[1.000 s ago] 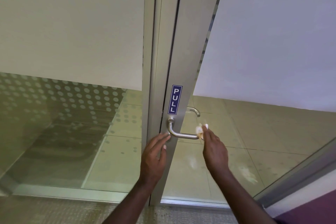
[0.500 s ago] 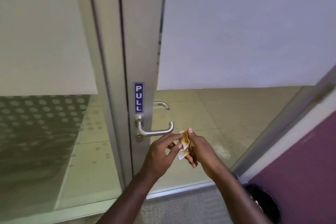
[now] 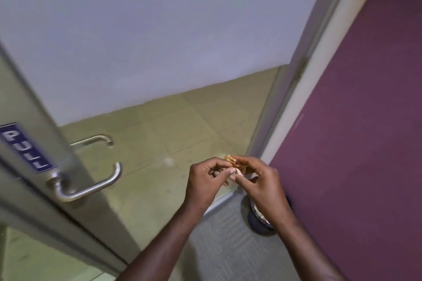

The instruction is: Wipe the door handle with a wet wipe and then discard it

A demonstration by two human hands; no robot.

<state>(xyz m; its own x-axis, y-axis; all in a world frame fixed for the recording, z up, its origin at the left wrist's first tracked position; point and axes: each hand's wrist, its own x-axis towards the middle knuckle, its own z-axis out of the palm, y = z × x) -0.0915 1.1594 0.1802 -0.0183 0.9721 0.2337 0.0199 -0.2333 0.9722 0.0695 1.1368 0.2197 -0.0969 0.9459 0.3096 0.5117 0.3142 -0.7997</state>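
Both hands meet clear of the door handle (image 3: 91, 183): the left hand (image 3: 206, 181) and right hand (image 3: 260, 180) each pinch the soiled wet wipe (image 3: 233, 162) between closed fingers. A dark bin (image 3: 259, 223) (mostly hidden by the right forearm) stands on the carpet below. Released carelessly, the light wipe could drift past the rim.

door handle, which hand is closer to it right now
Left. The left hand is off to the right of the door handle, not touching it. The right hand is farther right still; both hands pinch the wipe.
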